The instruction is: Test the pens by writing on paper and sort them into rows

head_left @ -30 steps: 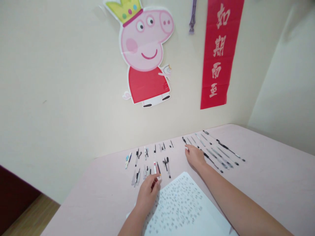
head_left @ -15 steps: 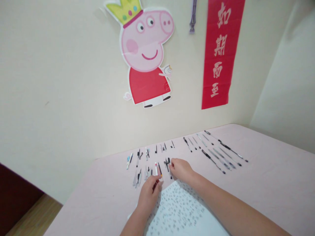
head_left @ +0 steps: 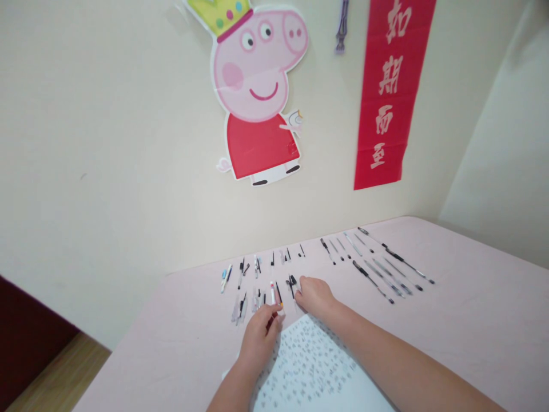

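My left hand (head_left: pixel 259 333) is low over the pink tabletop with its fingers curled. Its fingertips are at the orange end of a dark pen refill (head_left: pixel 278 294), beside a white piece with a red end (head_left: pixel 273 293). What lies between the fingertips is too small to make out. My right hand (head_left: pixel 316 294) is closed, with its fingertips bent down to the table beside a black pen cap (head_left: pixel 294 280) and a thin dark refill (head_left: pixel 291 288). Its knuckles hide whatever it pinches. Below both hands lies a sheet of paper (head_left: pixel 311 366) covered in small handwritten characters, partly under my right forearm.
Small groups of pen parts lie in two rows, among them a clear and black group (head_left: pixel 240 309) and a blue and white pen (head_left: pixel 226 278). Several longer pens (head_left: pixel 372 280) line the right side. The table (head_left: pixel 476 309) meets a wall with a pig cutout (head_left: pixel 261 149) and red banner (head_left: pixel 386 131).
The black-ended pen piece that lay beside my right fingertips no longer shows there. My right hand has shifted only slightly, and my left hand stays nearly still. The view has tilted a little.
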Demonstrator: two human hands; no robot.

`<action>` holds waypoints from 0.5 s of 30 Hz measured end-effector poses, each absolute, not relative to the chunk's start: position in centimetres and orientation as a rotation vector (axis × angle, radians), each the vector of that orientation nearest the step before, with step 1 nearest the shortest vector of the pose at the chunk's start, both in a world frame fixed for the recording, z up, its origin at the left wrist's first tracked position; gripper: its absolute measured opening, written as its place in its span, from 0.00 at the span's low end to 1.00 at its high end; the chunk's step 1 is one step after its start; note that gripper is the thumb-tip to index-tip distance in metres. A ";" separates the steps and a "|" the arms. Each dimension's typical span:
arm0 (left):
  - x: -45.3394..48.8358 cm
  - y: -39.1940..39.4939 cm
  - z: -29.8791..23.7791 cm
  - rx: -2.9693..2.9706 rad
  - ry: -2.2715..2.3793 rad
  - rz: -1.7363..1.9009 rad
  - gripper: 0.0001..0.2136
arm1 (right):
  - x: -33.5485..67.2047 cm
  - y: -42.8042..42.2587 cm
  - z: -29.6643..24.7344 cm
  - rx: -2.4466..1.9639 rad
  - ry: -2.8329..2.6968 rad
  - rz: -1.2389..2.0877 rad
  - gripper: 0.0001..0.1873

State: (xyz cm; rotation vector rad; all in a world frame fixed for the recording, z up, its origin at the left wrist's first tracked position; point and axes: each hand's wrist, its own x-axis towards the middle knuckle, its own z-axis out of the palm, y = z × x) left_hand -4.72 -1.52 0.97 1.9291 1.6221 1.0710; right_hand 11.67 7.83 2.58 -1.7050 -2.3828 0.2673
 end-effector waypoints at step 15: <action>-4.7 -1.5 1.0 1.779 1.556 1.151 0.13 | 11.9 7.1 3.7 -1.313 -2.264 0.322 0.07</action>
